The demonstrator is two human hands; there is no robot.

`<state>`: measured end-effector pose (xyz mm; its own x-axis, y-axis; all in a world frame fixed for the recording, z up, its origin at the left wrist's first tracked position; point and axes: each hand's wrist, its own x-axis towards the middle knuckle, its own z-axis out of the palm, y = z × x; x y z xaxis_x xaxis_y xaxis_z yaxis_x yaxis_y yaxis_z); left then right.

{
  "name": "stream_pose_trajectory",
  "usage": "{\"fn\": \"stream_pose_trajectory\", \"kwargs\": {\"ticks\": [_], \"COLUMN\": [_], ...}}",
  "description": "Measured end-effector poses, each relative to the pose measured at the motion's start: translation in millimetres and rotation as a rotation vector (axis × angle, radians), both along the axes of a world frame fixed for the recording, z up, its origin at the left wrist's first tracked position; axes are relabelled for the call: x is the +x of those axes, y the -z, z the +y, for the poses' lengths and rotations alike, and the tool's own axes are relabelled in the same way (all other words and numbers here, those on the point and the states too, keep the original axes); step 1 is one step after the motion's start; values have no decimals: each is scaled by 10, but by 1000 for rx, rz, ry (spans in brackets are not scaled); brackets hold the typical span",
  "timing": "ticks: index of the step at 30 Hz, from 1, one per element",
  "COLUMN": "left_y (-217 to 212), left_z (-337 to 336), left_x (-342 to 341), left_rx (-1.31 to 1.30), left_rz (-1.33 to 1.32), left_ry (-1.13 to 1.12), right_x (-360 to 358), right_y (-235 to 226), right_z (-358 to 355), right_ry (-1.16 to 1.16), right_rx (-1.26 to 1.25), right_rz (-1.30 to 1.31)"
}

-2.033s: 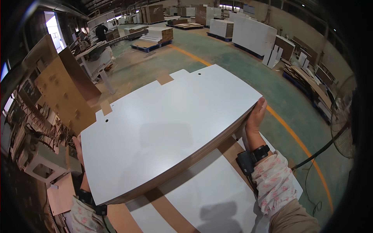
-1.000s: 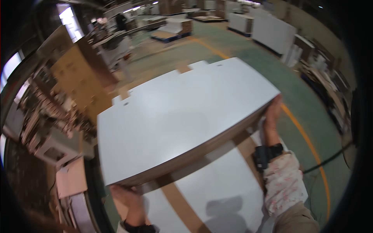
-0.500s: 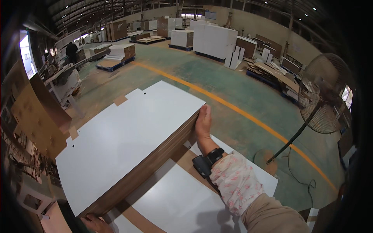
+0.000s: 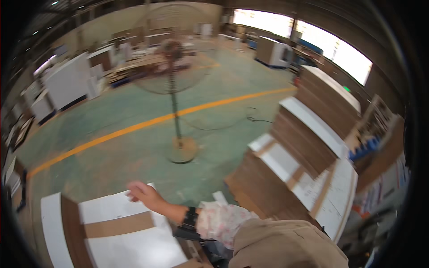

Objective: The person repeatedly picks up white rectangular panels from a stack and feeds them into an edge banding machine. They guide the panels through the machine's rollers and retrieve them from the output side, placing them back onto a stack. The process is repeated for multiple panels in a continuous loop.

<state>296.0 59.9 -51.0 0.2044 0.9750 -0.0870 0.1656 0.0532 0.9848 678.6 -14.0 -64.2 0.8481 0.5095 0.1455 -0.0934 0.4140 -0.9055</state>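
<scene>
Right hand [image 4: 144, 195]: bare, motion-blurred, over the far edge of a white panel [image 4: 134, 248]; contact uncertain. State of its grip: could not be told, the fingers having smeared together. Black wrist device [image 4: 190, 222] and floral sleeve [image 4: 221, 219]: worn on the same arm.

Left hand: out of view; its grip could not be told.

Stack of white-topped boards [image 4: 51, 228]: lower left, beside the brown strip [image 4: 118, 225] that crossed the white panel; brown side turned right, near end cut off by the lower rim.

Pedestal fan [image 4: 173, 49]: on the green floor [image 4: 223, 156], beyond the hand; cage blurred almost to transparency.

Stepped board stacks [image 4: 304, 138]: right; lower portion hidden behind the tan upper sleeve [image 4: 286, 245]. Objects at the far right: dim, indistinct.
</scene>
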Motion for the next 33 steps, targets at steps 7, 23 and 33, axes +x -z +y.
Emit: {"fn": "stream_pose_trajectory", "kwargs": {"ticks": [7, 23, 33], "left_y": [-161, 345, 87], "left_z": [-1304, -5618, -7372], "left_x": [701, 4888, 6864], "left_rx": [-290, -364, -369], "left_rz": [-4, 24, -7], "left_ry": [1026, 1869, 1666], "right_x": [-1591, -1628, -1586], "right_y": [1104, -33, 185], "right_z": [-4101, -8373, -8456], "right_ry": [563, 1625, 1763], "right_rx": [-588, -224, -901], "right_rz": [504, 474, 382]}}
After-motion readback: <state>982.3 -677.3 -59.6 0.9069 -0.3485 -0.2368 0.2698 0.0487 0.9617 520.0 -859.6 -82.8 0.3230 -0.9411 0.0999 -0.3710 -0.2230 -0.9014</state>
